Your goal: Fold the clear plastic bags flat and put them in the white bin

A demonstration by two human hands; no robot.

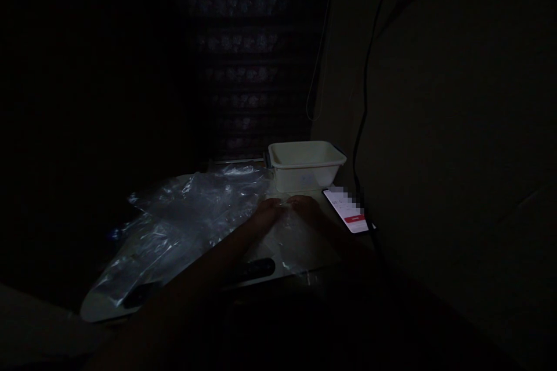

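In dim light, my left hand (266,211) and my right hand (304,207) are close together in front of a pale bin. Both have their fingers closed on the top edge of a clear plastic bag (289,240), which hangs down toward the table's front edge. More clear plastic bags (187,203) lie crumpled in a wide heap to the left of my left hand. The cream bin (304,177) stands just beyond my hands, and nothing shows inside the part of it I can see.
A lit phone (348,214) lies on the table (98,308) at the right, beside a dark cable (364,93) running down the wall. Behind is a dark blind (243,40) with a thin cord (308,93). Dark oval shapes show near the table's front edge.
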